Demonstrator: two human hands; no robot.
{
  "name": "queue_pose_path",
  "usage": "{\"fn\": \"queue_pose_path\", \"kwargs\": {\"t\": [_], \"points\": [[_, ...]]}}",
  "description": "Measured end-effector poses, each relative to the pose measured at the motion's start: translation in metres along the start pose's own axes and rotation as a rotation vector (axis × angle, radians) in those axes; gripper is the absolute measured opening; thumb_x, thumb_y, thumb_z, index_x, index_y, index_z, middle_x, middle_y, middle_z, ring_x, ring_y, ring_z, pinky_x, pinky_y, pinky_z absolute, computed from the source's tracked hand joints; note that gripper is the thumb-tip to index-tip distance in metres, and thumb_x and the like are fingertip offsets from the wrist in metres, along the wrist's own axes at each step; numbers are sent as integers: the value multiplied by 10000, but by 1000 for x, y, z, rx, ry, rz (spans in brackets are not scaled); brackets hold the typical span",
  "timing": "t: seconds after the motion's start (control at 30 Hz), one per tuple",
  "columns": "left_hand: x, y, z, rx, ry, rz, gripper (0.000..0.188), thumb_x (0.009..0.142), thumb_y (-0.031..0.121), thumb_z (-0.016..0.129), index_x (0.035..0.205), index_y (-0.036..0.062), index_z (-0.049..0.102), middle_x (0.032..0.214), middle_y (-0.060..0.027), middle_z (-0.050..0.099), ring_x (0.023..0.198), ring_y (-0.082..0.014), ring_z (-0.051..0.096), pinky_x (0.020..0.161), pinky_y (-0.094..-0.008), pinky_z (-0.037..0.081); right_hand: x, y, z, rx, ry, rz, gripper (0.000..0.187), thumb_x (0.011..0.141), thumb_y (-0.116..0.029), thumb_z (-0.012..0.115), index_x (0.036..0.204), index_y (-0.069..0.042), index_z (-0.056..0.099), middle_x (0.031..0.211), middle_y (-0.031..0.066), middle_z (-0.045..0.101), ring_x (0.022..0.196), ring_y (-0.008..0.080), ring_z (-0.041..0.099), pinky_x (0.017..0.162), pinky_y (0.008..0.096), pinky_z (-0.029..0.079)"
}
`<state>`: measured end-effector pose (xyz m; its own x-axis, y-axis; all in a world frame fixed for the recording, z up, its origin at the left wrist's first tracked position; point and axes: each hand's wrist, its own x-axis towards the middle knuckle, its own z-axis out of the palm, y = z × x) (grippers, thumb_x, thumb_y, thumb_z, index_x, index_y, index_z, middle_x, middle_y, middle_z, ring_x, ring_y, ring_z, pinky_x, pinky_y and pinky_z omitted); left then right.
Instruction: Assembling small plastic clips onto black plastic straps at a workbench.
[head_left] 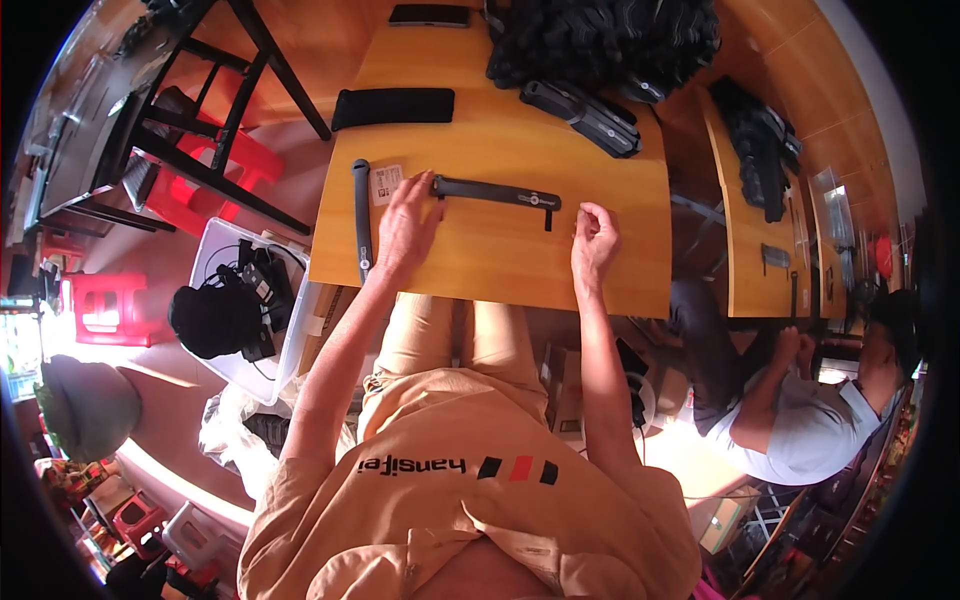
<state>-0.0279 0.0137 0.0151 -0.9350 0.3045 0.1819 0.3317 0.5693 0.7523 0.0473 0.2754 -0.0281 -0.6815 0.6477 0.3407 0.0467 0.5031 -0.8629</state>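
black pile: cut by top edge | white label: print too small | right grip: inside hidden

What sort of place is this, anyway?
Probably a small workshop or packing room, though I can't be certain. A heap of black items sits on the wooden table, another person is beside a second table with more black pieces.

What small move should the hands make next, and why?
Probably bring the right hand leftward to the dark strap: the left hand is at the strap's left end, while the right hand sits apart, just beyond the end with the small black tab.
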Motion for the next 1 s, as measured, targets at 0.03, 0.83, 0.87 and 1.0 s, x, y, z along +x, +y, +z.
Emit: {"fn": "queue_pose_path", "kwargs": {"t": [0.03,0.83,0.87,1.0], "points": [[-4,-2,3,137,-19,85,569,839,259,571,1315,17,375,1325,-182,392,1240,-297,377,1006,-426,315,-3,-15,3,-121,-6,-103,98,792,5,589,888,-4,606,814,81,578,703,199,574,615,296,469],[-18,-21,23,478,-105,264,769,822,484,519,1386,29,262,1463,-126,217,1355,-255,204,1069,-522,138,-31,-47,10,-716,-520,-521,541,863,-269,549,1309,-12,382,1387,131,342,1266,284,348,1007,471,288],[-17,-20,23,470,-113,258,768,822,479,522,1386,29,261,1467,-126,206,1356,-257,199,1070,-523,137,-31,-45,9,-717,-515,-526,541,863,-269,549,1309,-12,382,1387,131,342,1266,284,348,1007,471,288],[-18,-10,24,428,-130,192,761,817,457,533,1388,34,259,1474,-127,179,1360,-260,186,1071,-526,132,-29,-47,11,-648,-508,-520,534,863,-263,543,1301,-1,385,1381,131,348,1259,282,354,1012,475,280]]}}
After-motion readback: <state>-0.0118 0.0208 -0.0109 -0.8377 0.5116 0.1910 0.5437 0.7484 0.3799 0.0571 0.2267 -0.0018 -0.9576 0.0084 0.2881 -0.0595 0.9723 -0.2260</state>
